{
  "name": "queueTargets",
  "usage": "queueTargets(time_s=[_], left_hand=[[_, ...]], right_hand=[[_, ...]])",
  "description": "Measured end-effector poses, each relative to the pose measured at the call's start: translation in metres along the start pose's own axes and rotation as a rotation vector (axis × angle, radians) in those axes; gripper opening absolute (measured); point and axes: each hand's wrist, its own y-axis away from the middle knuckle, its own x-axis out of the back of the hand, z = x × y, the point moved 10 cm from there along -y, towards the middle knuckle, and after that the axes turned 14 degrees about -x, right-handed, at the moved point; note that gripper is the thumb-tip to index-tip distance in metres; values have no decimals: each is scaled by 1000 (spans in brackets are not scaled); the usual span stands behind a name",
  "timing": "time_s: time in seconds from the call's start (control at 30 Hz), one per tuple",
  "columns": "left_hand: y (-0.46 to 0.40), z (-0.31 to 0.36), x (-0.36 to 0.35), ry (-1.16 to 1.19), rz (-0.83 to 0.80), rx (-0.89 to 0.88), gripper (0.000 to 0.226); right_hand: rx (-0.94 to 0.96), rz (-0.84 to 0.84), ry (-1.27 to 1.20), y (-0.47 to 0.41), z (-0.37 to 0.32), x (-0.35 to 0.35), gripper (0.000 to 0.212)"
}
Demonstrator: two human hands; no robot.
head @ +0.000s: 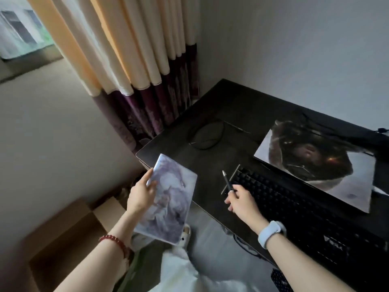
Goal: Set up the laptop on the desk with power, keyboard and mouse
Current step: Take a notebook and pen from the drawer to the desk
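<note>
**A:** What do you have nearest the camera?

**B:** I see both forearms reaching forward. The left hand (141, 191) is off the desk's (221, 114) left front corner, palm toward me, thumb over the top edge of a notebook (168, 200) with a pale marbled cover; the fingers go behind it. The book is tilted, its far corner overlapping the desk's corner, the rest over the floor. A red bead bracelet (114, 242) sits on that wrist.

**A:** And the right?

**B:** The right hand (242, 200), with a pale blue band (271, 232) on its wrist, is over the desk's front edge, fingers curled, pinching a dark pen (227, 181) that points away and up to the left. It is just beside the left end of the black keyboard (294, 207), which runs along the front edge.

**A:** The laptop?

**B:** Closed, behind the keyboard toward the right, its lid (315, 163) bearing a dark figure. Cables (315, 125) trail behind it. A dark oval thing (207, 134) lies near the left edge; I cannot tell what it is.
</note>
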Motion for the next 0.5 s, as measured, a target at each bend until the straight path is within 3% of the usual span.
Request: queueTargets(time_s=[0.1, 0.23, 0.37, 0.5], left_hand=[[-80, -36, -28, 89, -110, 7, 45], [-143, -74, -61, 147, -285, 45, 45], [-193, -88, -80, 111, -396, 41, 43], [-235, -75, -96, 27, -403, -25, 40]], right_hand=[[-69, 56, -21, -48, -22, -34, 11], [-158, 98, -5, -84, -55, -76, 13], [-140, 231, 177, -116, -99, -89, 18], [-3, 334, 381, -137, -139, -96, 23]])
